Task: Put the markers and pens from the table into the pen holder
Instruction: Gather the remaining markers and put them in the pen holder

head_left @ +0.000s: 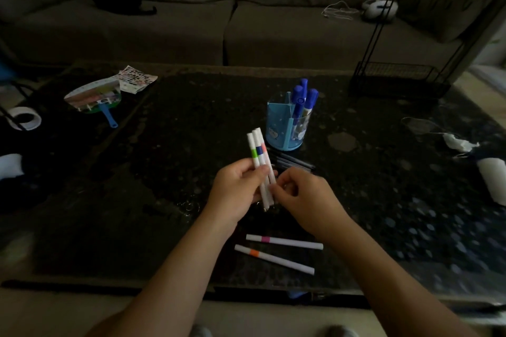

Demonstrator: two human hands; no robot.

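Observation:
My left hand (pixel 235 189) grips a bundle of three white markers (pixel 258 153) with green, blue and pink bands, held upright above the dark table (pixel 164 172). My right hand (pixel 306 200) pinches the lower ends of the same bundle. Just beyond the bundle stands a blue pen holder (pixel 282 123), with three blue-capped markers (pixel 304 98) standing in it. Several dark pens (pixel 293 163) lie on the table in front of the holder. Two more white markers lie near the front edge, one with a pink band (pixel 284 241) and one with an orange band (pixel 273 258).
A hand fan (pixel 94 97) and a sticker sheet (pixel 137 79) lie at the back left, with a tape roll (pixel 24 117) further left. A black wire rack (pixel 397 76) stands back right. Crumpled white paper (pixel 460 142) lies at the right. A sofa (pixel 246 8) runs behind the table.

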